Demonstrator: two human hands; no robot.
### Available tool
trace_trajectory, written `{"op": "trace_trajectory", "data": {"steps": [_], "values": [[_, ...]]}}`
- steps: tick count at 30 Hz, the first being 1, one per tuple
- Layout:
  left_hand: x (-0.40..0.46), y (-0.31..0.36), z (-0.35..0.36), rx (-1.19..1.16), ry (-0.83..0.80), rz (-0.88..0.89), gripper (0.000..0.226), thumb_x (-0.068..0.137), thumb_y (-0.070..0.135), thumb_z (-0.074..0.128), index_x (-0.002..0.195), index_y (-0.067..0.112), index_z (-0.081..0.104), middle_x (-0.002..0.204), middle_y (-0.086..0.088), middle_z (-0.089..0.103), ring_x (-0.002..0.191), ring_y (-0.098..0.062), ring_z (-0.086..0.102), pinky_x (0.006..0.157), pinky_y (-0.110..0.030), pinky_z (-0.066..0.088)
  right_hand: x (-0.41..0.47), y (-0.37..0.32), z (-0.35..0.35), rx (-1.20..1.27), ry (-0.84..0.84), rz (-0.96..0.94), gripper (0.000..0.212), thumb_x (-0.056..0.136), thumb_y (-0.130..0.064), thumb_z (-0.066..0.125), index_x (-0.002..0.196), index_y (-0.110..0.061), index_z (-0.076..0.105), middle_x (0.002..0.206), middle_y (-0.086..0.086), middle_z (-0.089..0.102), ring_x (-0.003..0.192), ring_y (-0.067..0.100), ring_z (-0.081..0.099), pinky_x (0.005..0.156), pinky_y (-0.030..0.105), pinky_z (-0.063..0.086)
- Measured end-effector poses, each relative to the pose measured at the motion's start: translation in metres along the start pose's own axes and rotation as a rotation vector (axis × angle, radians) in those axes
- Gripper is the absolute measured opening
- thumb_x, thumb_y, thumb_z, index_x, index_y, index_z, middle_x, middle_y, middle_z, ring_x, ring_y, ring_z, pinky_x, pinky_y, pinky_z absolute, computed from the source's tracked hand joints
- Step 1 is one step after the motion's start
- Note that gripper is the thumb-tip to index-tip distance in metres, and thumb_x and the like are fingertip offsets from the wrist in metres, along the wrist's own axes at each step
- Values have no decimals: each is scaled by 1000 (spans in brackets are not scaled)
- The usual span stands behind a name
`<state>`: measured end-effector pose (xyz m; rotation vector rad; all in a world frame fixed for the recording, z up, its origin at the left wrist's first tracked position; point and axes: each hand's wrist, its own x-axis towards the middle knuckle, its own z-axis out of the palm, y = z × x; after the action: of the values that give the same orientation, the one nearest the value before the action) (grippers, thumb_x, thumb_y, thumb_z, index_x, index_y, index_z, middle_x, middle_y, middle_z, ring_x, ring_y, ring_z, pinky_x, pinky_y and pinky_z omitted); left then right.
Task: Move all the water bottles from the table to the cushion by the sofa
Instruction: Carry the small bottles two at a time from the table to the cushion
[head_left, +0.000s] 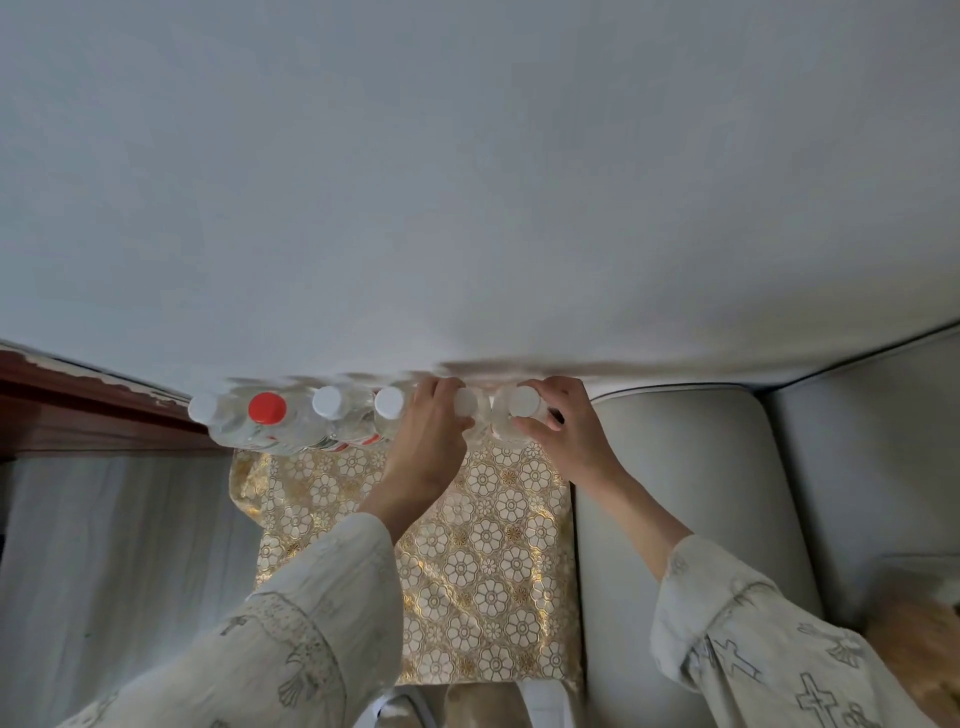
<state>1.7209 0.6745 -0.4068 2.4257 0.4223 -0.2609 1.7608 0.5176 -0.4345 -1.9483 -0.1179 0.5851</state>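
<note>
Several clear water bottles stand in a row along the far edge of the gold flower-patterned cushion (488, 561), against the white wall. One has a red cap (267, 407); the others have white caps (327, 401). My left hand (434, 431) grips a white-capped bottle (466, 402) near the row's right end. My right hand (563, 431) holds the last bottle on the right (522, 401), fingers curled round its neck. Both bottles stand upright and close together, seen from above.
The grey sofa arm (675, 493) runs along the cushion's right side, with the sofa seat beyond it (857, 467). A dark wooden piece of furniture (93, 410) is at the left. Grey floor (119, 545) lies left of the cushion.
</note>
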Motion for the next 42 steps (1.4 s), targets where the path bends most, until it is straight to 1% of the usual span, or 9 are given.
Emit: {"op": "trace_trajectory", "data": {"steps": [5,9,18,22,27,33,37,40,42], "values": [[3,5,1,-65,56,-44,34,83,0,57,116,2,49,120,-17,49,99,-31,52,79,-31,39,5,0,-3,9,-67,-4,36,80,-14,65,115,-17,57,118,4,44,113,16,44,102,39,40],[3,6,-1,-102,61,-51,40,82,1,58,120,2,47,123,-17,49,106,-31,51,90,-35,40,7,1,-2,32,-73,-11,39,80,-16,64,116,-22,55,122,0,47,117,14,45,105,43,38],[-13,0,-7,-204,-41,-58,60,85,14,57,137,12,28,137,-13,41,125,-27,42,106,-48,37,-5,-5,-1,38,-15,61,59,81,-16,64,133,-20,38,136,0,47,111,9,46,93,28,40],[-37,3,-20,-248,-18,-73,56,86,17,55,135,10,30,139,-13,41,127,-27,41,105,-49,38,-26,-29,-7,-21,40,31,54,82,-20,61,132,-21,39,138,-1,43,127,11,39,106,39,37],[-104,2,-59,-356,52,-113,49,87,21,54,132,11,37,135,-9,47,122,-24,47,102,-41,42,-79,-83,5,-91,45,-59,40,87,-22,55,125,-16,46,128,0,51,119,13,47,98,32,41],[-235,-42,-112,-523,247,-271,39,89,23,52,128,16,45,125,0,56,112,-15,54,91,-26,43,-167,-148,73,-129,-240,-216,35,92,-22,48,126,-14,46,115,-5,55,99,1,51,73,-5,36],[-338,-88,-141,-598,492,-406,29,89,18,53,118,14,54,109,2,60,104,-17,59,82,-23,46,-225,-183,146,-195,-476,-317,37,92,-26,48,127,-17,44,109,-7,56,95,0,54,73,-4,37],[-426,-117,-155,-631,693,-458,24,88,12,53,112,10,57,103,1,61,96,-17,61,70,-4,43,-285,-206,204,-224,-646,-391,35,91,-27,49,125,-17,48,105,-8,56,91,-7,52,73,-2,40],[-491,-131,-160,-632,824,-508,23,88,11,54,110,8,58,99,1,61,91,-15,61,67,-1,41,-334,-217,241,-218,-757,-416,32,90,-23,52,121,-15,51,103,-1,60,88,-1,57,74,2,43]]}}
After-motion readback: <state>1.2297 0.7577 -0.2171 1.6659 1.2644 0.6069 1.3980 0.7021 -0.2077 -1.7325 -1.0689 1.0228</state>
